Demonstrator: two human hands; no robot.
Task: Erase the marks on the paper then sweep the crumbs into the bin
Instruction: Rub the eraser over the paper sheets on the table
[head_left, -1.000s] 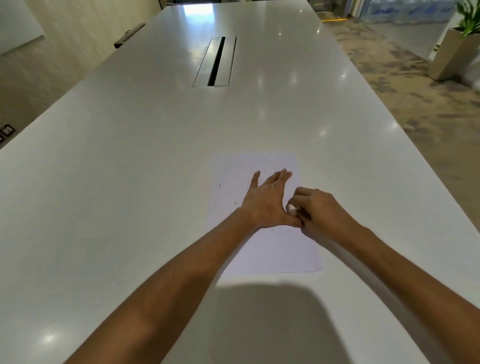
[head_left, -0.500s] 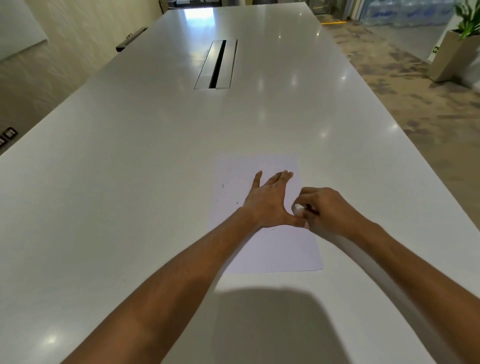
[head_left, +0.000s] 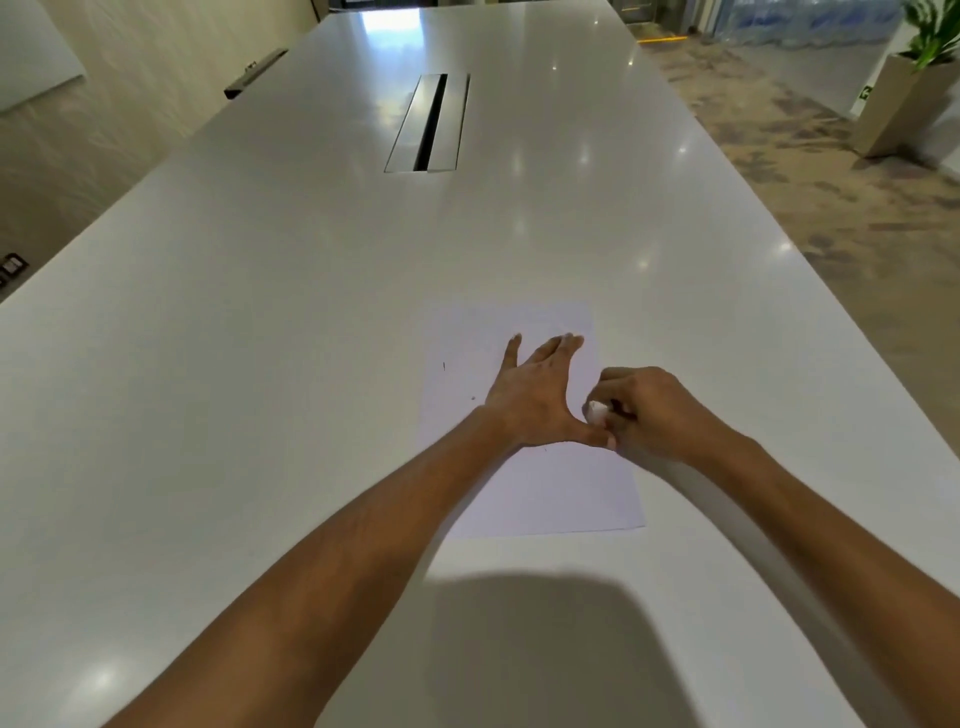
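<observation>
Left hand flat, pinning white paper with few dark specks; right hand pinching white eraser.

this looks like an office meeting room. a long glossy white table stretches far ahead, with a metal cable hatch set flush into its middle, the kind that hides sockets for laptops. patterned carpet covers the floor on the right, where a tall square planter holds a green plant. a whiteboard hangs on the pale wall at left.
</observation>
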